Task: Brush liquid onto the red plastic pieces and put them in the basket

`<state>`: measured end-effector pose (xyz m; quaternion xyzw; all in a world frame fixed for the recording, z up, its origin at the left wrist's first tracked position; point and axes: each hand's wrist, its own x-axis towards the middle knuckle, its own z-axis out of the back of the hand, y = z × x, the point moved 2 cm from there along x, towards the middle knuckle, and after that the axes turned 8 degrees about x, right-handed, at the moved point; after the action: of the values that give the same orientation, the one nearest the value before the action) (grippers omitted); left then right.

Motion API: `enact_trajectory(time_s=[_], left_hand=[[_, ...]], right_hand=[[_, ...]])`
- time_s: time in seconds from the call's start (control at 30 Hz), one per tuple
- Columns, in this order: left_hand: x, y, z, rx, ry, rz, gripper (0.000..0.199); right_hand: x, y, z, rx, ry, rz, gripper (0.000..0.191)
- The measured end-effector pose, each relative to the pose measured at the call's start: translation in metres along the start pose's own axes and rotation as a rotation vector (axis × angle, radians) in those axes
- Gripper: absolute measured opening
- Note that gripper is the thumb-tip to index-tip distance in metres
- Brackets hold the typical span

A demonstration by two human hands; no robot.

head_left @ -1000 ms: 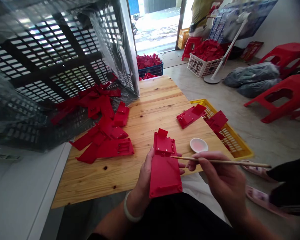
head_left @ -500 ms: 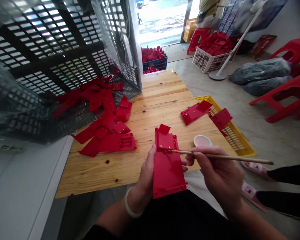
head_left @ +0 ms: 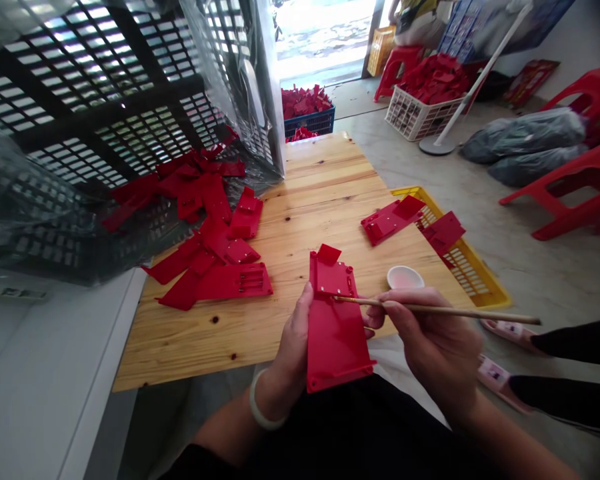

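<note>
Bare tabletop (head_left: 325, 193) lies between red piles (head_left: 210, 230) and dish (head_left: 405, 277).

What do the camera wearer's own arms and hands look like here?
Both hands are bare. The left hand has a pale, rounded band at its wrist; the right wrist shows none. A black sleeve covers part of the left arm.
</note>
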<state>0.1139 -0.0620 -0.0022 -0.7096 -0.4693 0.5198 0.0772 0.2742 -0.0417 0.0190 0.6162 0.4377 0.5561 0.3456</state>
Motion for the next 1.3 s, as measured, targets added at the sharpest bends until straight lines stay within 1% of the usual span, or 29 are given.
enact_trajectory(time_s=[0.07,0.13,0.2,0.23,0.37,0.4,0.53,0.7,0.77,0.93,1.03,1.13,1.3], left_hand=[[0.000,0.000,0.001,0.004,-0.009,-0.037,0.046],[0.001,0.001,0.001,-0.001,0.036,-0.054,0.047],[0.001,0.002,0.000,-0.001,0.084,-0.034,0.051],[0.001,0.002,0.001,0.004,0.084,-0.023,0.052],[0.000,0.000,0.002,0.049,-0.019,-0.052,0.047],[-0.001,-0.001,0.001,0.056,-0.021,-0.060,0.046],[-0.008,0.000,-0.005,0.083,0.071,-0.038,0.062],[-0.015,0.000,-0.011,0.134,0.009,-0.122,0.074],[-0.016,0.000,-0.012,0.140,0.011,-0.128,0.073],[-0.013,-0.004,-0.010,0.126,0.012,-0.144,0.065],[-0.011,-0.004,-0.010,0.132,0.035,-0.164,0.063],[-0.010,-0.003,-0.010,0.143,0.056,-0.177,0.066],[-0.009,-0.002,-0.008,0.134,0.051,-0.171,0.066]], right_hand=[[-0.002,0.000,0.001,-0.006,0.010,-0.003,0.006],[-0.003,0.001,0.001,-0.007,0.005,0.001,0.006],[-0.004,0.001,0.001,-0.004,-0.011,0.000,0.005],[-0.004,0.001,0.001,0.000,-0.018,-0.003,0.005],[-0.003,0.001,0.002,0.012,0.000,-0.014,0.006],[-0.003,0.002,0.002,0.010,0.005,-0.015,0.007],[0.000,0.005,0.003,-0.002,0.004,0.017,0.011],[0.002,0.008,0.003,-0.092,0.068,0.083,0.017],[0.001,0.005,0.003,-0.136,0.099,0.098,0.018],[-0.004,0.001,0.007,-0.230,0.166,0.164,0.020],[-0.006,0.006,0.009,-0.283,0.185,0.217,0.024],[-0.006,0.012,0.008,-0.353,0.180,0.270,0.022],[-0.004,0.014,0.008,-0.353,0.242,0.271,0.020]])
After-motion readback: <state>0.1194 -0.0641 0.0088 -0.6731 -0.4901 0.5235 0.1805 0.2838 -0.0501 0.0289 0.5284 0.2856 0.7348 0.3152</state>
